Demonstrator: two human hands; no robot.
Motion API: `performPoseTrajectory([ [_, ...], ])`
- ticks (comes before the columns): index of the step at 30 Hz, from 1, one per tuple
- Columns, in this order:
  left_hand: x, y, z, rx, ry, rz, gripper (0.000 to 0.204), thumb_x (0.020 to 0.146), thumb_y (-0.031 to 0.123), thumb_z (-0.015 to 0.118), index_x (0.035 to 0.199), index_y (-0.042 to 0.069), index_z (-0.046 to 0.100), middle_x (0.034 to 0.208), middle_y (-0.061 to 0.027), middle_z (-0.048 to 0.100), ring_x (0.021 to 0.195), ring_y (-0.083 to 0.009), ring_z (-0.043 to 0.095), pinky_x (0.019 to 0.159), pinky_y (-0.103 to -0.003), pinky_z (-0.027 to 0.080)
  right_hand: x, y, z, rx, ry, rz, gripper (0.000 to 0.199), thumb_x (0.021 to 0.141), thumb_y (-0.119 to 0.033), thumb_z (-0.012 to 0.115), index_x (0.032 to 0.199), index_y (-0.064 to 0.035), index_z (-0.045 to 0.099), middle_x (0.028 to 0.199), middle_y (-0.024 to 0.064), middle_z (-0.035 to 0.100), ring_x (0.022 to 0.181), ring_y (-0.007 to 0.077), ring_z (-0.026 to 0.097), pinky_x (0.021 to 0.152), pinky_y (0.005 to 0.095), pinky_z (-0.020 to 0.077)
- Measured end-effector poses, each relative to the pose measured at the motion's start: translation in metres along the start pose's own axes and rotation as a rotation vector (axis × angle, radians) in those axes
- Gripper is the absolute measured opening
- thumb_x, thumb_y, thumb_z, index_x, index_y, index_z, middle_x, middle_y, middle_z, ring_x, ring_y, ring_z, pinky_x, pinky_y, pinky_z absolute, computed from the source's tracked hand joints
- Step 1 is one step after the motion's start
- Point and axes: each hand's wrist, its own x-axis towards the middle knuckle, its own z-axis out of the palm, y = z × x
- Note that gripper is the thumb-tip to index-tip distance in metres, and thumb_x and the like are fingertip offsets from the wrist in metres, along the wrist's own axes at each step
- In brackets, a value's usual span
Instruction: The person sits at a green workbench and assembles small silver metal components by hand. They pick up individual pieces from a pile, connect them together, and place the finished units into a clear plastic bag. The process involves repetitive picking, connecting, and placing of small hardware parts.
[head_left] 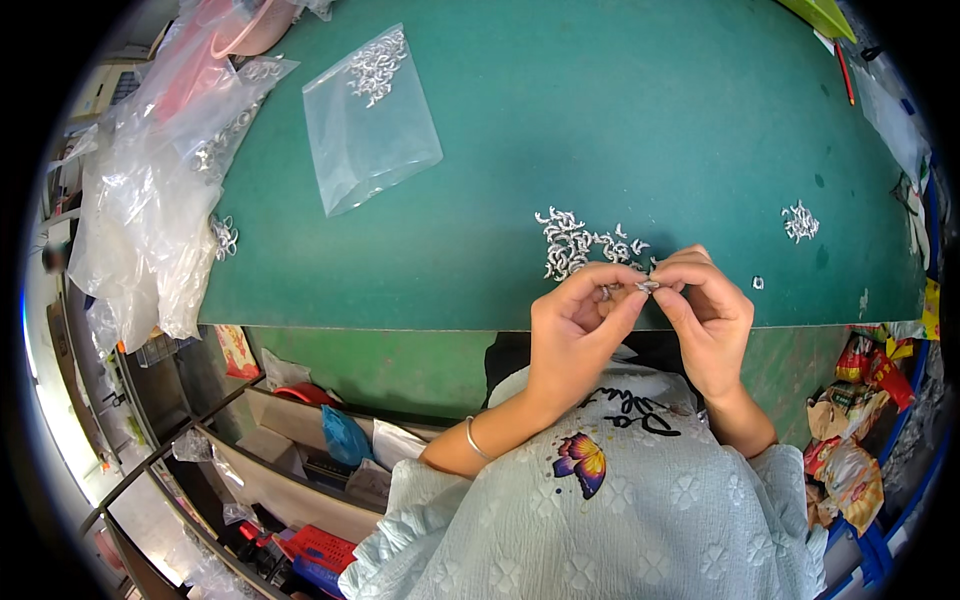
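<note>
My left hand point(580, 320) and my right hand point(708, 310) meet at the near edge of the green table. Thumb and forefinger of each are pinched on one small silver metal piece point(648, 286), whose exact kind is too small to make out. Another bit of silver shows inside the curled left fingers. Just beyond my hands spreads a loose pile of small curved silver pieces point(566, 246), partly hidden by my left fingers. One single silver piece point(758, 283) lies to the right of my right hand. Farther right sits a smaller heap of silver pieces point(800, 222).
On the green table point(620, 100), a clear plastic bag point(370, 140) holds more silver pieces. Large clear bags point(140, 220) and a pink basin point(255, 30) crowd the left end, near some silver rings point(224, 238). A red pencil-like stick point(845, 75) lies far right. Crumpled wrappers point(850, 450) hang below.
</note>
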Motion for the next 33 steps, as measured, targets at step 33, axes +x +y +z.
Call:
performPoseTrajectory([
  [33,0.001,0.009,0.006,-0.07,-0.092,0.04,0.023,0.081,-0.012,0.052,0.103,-0.005,0.053,0.086,-0.0035,0.055,0.076,-0.0048,0.049,0.064,-0.019,0.042,0.002,-0.005,0.001,-0.27,0.017,-0.294,0.017,0.067,0.009,0.065,0.082,0.0038,0.06,0.08,0.0136,0.06,0.074,0.025,0.055,0.066,0.0321,0.0441],
])
